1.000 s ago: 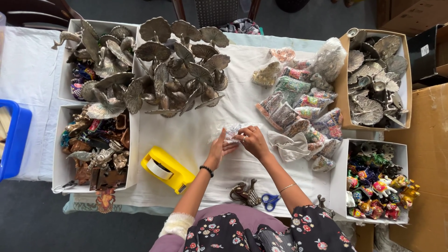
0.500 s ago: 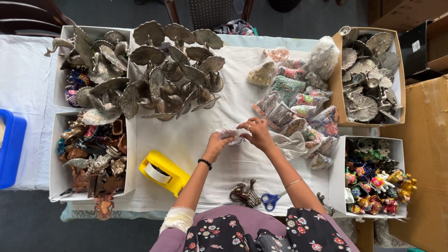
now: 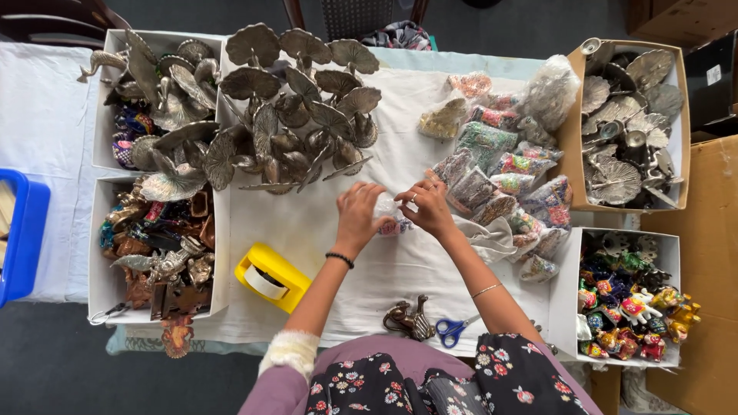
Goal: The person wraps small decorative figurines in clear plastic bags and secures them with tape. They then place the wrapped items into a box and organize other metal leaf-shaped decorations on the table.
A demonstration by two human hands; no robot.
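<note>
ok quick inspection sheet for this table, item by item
surface: table under a white cloth.
job's things: small clear packet with colourful contents, held between both hands.
clutter: yellow tape dispenser, blue-handled scissors, brass figurine, pile of filled clear bags, grey metal fan-shaped pieces, boxes of figurines.
hands: left hand and right hand both grip the packet.
cables: nothing seen.
surroundings: blue bin at the left, cardboard box at the right, dark floor.
</note>
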